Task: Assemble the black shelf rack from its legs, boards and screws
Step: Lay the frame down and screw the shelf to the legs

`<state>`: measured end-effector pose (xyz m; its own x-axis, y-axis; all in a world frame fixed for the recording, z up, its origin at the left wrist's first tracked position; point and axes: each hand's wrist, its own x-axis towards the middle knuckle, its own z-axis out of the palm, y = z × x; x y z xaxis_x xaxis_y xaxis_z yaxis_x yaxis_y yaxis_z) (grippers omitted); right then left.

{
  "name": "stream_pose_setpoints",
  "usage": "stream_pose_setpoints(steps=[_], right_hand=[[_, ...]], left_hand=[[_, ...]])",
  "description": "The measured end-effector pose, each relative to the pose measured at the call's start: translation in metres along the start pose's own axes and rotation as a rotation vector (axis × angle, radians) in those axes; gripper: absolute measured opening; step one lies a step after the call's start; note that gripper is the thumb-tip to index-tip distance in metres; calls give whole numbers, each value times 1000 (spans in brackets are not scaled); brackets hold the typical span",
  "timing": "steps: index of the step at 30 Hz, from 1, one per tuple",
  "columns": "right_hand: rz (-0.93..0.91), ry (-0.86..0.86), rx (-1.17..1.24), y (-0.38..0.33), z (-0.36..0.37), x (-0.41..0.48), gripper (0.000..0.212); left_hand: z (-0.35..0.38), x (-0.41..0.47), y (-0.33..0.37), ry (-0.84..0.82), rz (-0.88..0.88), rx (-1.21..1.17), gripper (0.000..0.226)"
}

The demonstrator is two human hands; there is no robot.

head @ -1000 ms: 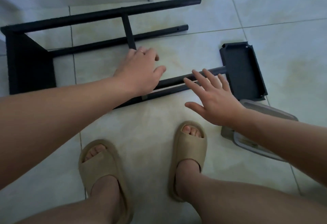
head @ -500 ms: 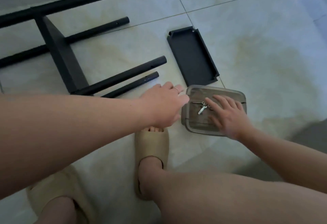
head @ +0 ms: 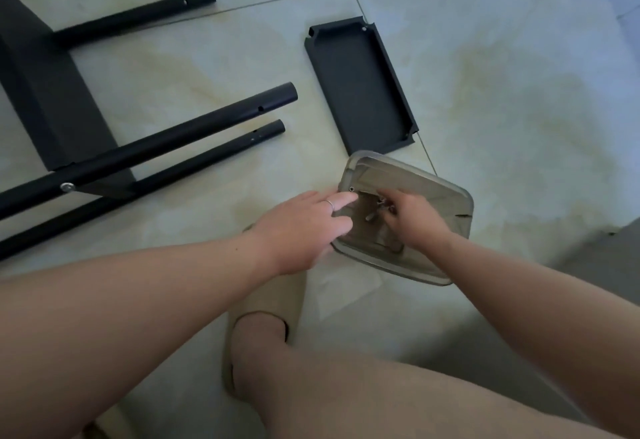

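The partly built black rack lies on its side on the tiled floor at the left, with a fitted board (head: 52, 102) joining its legs (head: 194, 130). A loose black board (head: 360, 87) lies flat to the right of the leg ends. Just below it stands a clear plastic tray (head: 426, 192) with metal screws (head: 372, 213) in it. My left hand (head: 304, 224) rests on the tray's left edge, fingers extended toward the screws. My right hand (head: 412, 217) reaches into the tray, its fingers curled over the screws; whether it grips one I cannot tell.
My right foot in a beige slipper (head: 266, 307) stands just below the tray, with my bare leg (head: 346, 393) in the foreground. A grey shadowed surface (head: 602, 255) borders the floor at the right edge.
Both hands left the rack's legs and moved right and down to the tray. My right hand's fingers have curled over the screws, and my left hand now touches the tray's edge.
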<state>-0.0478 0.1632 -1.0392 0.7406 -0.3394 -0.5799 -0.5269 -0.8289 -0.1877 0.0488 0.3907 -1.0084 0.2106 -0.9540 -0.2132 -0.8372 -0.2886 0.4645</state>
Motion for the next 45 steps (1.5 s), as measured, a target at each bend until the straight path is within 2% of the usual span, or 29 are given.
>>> stream_pose_setpoints(steps=[6, 13, 19, 24, 30, 37, 45], right_hand=[[-139, 60, -38, -18, 16, 5, 47], [-154, 104, -43, -30, 26, 14, 44], [-130, 40, -88, -45, 30, 27, 41], [-150, 72, -94, -48, 32, 28, 26], [-104, 112, -77, -49, 31, 32, 29], [-86, 83, -103, -49, 30, 31, 30], [-24, 108, -128, -50, 39, 26, 17]], left_hand=[[-4, -11, -17, -21, -11, -48, 9], [-4, -19, -24, -27, -69, -95, 15], [-5, -19, -24, -10, -60, -79, 18], [-7, -19, -23, -1, -69, -60, 18], [-7, -19, -21, 13, -67, -51, 18], [-8, -18, -22, 16, -59, -51, 18], [-7, -17, -21, 16, -75, -72, 19]])
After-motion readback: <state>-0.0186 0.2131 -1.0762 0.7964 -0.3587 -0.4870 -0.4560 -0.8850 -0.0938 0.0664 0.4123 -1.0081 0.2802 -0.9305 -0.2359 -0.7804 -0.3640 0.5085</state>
